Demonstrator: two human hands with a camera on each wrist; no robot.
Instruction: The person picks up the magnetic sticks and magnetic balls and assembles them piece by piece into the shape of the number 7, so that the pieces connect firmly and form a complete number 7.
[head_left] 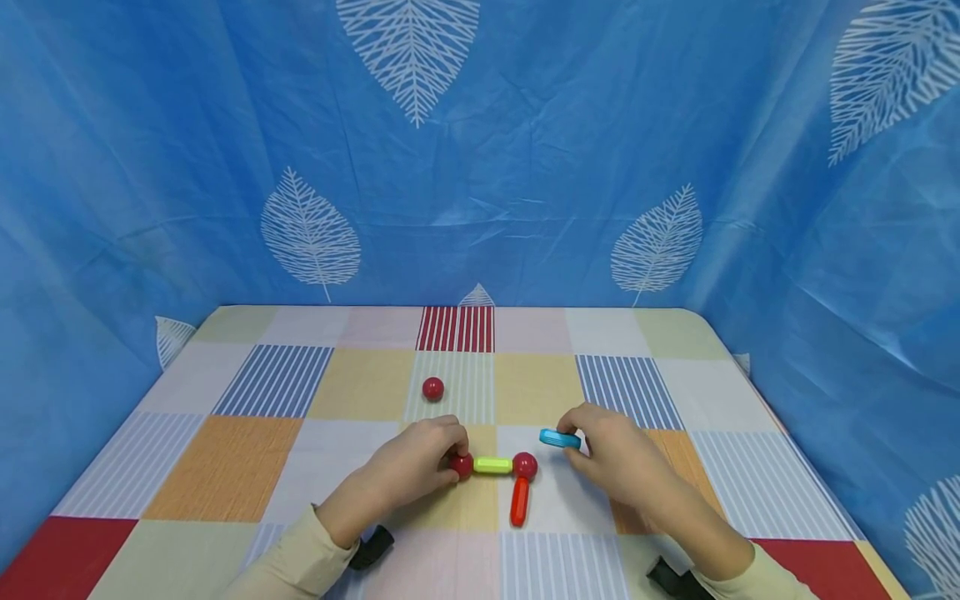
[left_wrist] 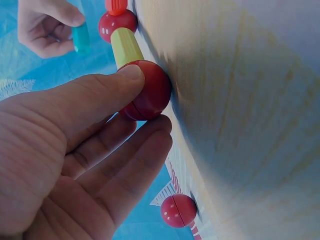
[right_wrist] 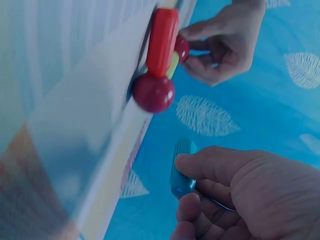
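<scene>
My left hand (head_left: 417, 460) pinches a dark red ball (left_wrist: 152, 90) between thumb and fingers, low over the cloth. From that ball a yellow-green rod (head_left: 492, 466) runs right to a second red ball (head_left: 525, 466). A red rod (head_left: 519, 502) joins the second ball and points toward the near edge. To the right, my right hand (head_left: 617, 454) holds a short blue ribbed rod (right_wrist: 183, 167) by one end, thumb against its side. The blue rod is held apart from the joined pieces, its free end pointing left in the head view.
A loose red ball (head_left: 432, 388) lies on the patchwork tablecloth (head_left: 360, 383), beyond the left hand. Blue curtains (head_left: 480, 167) with white leaf prints hang behind the table and along both sides. Dark straps (head_left: 371, 548) show at both wrists.
</scene>
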